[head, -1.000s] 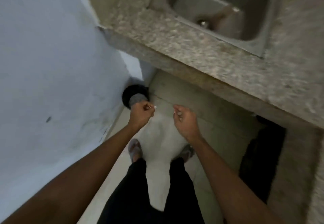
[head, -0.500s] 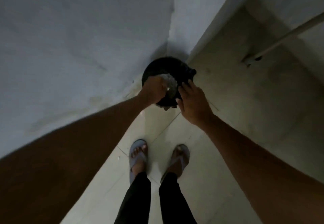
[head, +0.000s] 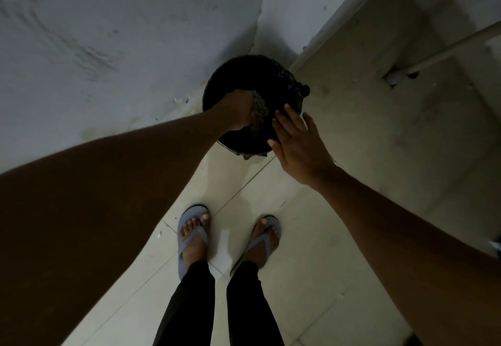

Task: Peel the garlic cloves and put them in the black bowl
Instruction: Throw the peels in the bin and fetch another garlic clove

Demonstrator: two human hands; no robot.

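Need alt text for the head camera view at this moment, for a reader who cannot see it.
Seen from above, a person's left hand reaches into a round black container standing on the tiled floor in a wall corner, fingers curled around greyish material, while the right hand rests open over its near rim. Below are feet in grey flip-flops.

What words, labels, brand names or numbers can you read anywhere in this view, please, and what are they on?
None: no readable text shows in this dim view.
The black container on the floor in the corner carries no visible label.
The grey sandals show no brand mark.
The walls and floor tiles bear only stains and scuffs.
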